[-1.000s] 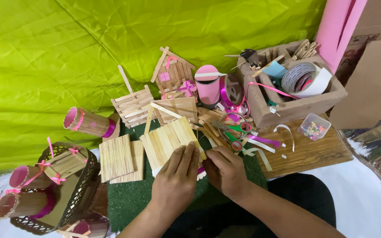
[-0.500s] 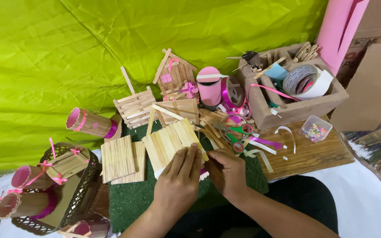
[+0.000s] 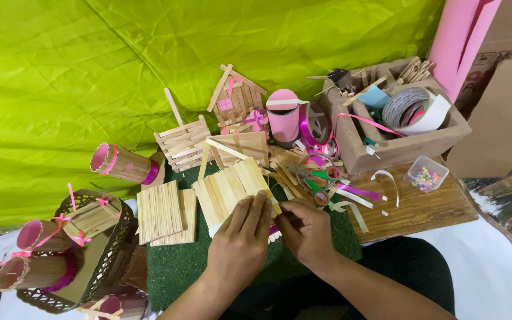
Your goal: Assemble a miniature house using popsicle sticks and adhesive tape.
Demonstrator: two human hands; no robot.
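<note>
Craft-stick panel (image 3: 227, 191) pressed flat on green mat (image 3: 176, 266) by left hand (image 3: 241, 246), fingers extended; panel edge pinched by right hand (image 3: 306, 231); scissors (image 3: 318, 178) just beside.

Panel of craft sticks (image 3: 230, 191): flat, pale natural wood, about a dozen sticks laid side by side with long edges touching, forming a rough rectangle. Lies slightly tilted, its sticks slanting from upper right to lower left, just below the centre of the frame on a green mat (image 3: 176, 269). Its lower right corner is covered by the left hand (image 3: 241, 240); the right hand (image 3: 306, 228) touches that same edge.
</note>
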